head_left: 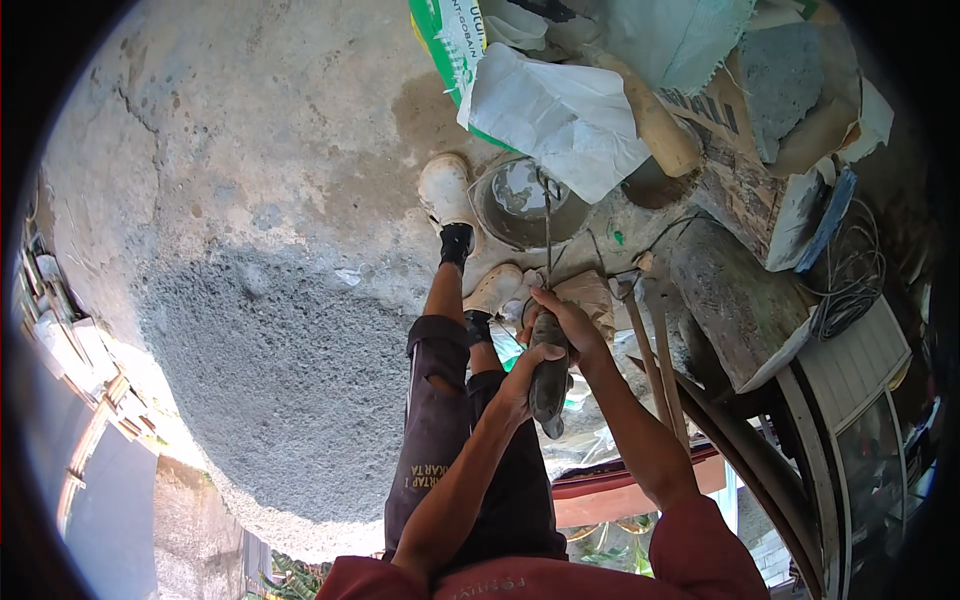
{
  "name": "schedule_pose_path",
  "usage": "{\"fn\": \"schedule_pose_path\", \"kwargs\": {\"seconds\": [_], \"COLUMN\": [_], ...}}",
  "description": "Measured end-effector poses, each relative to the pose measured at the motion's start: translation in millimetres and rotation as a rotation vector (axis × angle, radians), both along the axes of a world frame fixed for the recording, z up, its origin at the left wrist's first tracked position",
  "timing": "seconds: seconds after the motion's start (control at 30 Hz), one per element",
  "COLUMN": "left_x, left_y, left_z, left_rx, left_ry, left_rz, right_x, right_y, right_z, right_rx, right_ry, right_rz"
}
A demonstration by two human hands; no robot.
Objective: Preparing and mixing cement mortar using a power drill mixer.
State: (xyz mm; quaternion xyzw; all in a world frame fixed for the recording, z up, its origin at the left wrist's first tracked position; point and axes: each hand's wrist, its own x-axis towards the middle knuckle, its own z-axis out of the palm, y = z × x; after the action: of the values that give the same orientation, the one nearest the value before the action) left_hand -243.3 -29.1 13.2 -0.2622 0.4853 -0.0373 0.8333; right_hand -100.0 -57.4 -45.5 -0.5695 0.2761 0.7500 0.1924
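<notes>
I grip a dark, dirty elongated tool (pixel 550 400), apparently a power tool, with both hands. My right hand (pixel 567 328) holds its upper part and my left hand (pixel 525 375) wraps round it lower in the picture. A thin metal rod (pixel 547 240) extends from it into a round bucket (pixel 495 220) holding grey, wet material. A white sheet (pixel 545 120) hangs over the bucket's far edge. My feet in pale clogs (pixel 445 185) stand beside the bucket.
Sacks and scraps (pixel 700 40) lie at the top right. A mossy board (pixel 720 300), coiled wire (pixel 840 310) and wooden poles (pixel 640 340) are on the right. A heap of grey gravel (pixel 270 370) covers the left ground; stacked pieces (pixel 70 350) line the far-left edge.
</notes>
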Motion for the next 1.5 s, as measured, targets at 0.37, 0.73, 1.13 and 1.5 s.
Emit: {"fn": "schedule_pose_path", "kwargs": {"seconds": [0.37, 0.73, 1.13, 1.5], "left_x": [7, 3, 16, 16], "left_y": [-2, 4, -40, 9], "left_z": [8, 23, 46, 6], "left_rx": [0.197, 0.064, 0.633, 0.275], "left_ry": [0.032, 0.069, 0.282, 0.157], "left_rz": [-0.129, 0.207, -0.61, -0.463], "right_x": [19, -1, 28, 26], "right_y": [-6, 1, -23, -17], "right_z": [-36, -58, -19, -88], "right_rx": [-0.016, -0.1, -0.076, 0.032], "right_ry": [-0.104, -0.192, -0.152, -0.236], "right_rz": [-0.265, -0.375, -0.226, -0.167]}}
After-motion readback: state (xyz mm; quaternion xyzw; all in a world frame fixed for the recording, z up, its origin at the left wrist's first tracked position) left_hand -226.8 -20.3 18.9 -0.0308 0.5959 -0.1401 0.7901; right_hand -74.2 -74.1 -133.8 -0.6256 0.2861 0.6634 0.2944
